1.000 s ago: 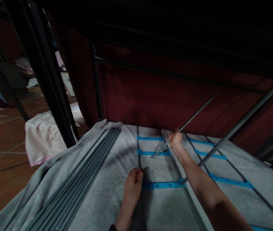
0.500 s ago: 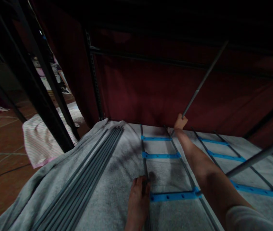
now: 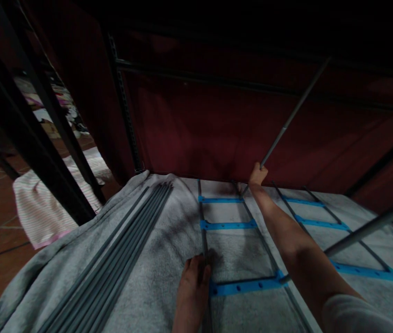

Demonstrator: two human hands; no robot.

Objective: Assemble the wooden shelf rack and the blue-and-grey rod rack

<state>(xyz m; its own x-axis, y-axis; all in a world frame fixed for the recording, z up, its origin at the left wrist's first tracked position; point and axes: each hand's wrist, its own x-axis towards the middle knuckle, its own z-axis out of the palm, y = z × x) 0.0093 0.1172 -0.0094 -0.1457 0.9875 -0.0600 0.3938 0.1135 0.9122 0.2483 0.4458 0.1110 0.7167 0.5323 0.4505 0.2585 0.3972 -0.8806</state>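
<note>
My right hand (image 3: 258, 175) is stretched out to the far side, closed around a slanting grey rod (image 3: 295, 111) that rises to the upper right. The rod's lower end comes down near the far blue crosspiece (image 3: 222, 200) of a ladder-like frame. My left hand (image 3: 192, 289) lies low in the middle, its fingers and thumb around the frame's left grey rod (image 3: 203, 240), beside the near blue crosspiece (image 3: 245, 286). Another slanting rod (image 3: 359, 233) meets that crosspiece's right end and passes behind my right forearm.
A bundle of several loose grey rods (image 3: 123, 259) lies at left on the grey blanket (image 3: 162, 273). A second frame with blue crosspieces (image 3: 366, 272) lies at right. Black metal posts (image 3: 52, 152) stand at left. A dark red cloth (image 3: 196, 129) hangs behind.
The view has shifted slightly, so the bed surface and frames sit a little further left. Both hands keep their holds, with little visible movement of the rods.
</note>
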